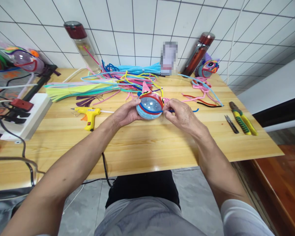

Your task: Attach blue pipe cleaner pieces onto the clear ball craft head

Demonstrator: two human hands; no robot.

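Note:
Between my hands is a clear plastic ball (151,103) trimmed with pipe cleaners: light blue rows round its lower part, a red band over the top, and a pink pointed piece above. My left hand (127,113) is wrapped round its left side, thumb on the rim. A dark blue pipe cleaner (193,111) runs along the ball's front under the red band, its free end sticking out to the right. My right hand (178,113) pinches this strand at the ball's right edge. Its fingertips partly hide the strand there.
A yellow glue gun (89,116) lies left of the ball. Bundles of pipe cleaners (83,88) spread behind it. Small snips (231,124) and green-yellow pliers (243,119) lie at right. Two flasks (199,54) stand by the wall; a white power strip (31,114) is at left.

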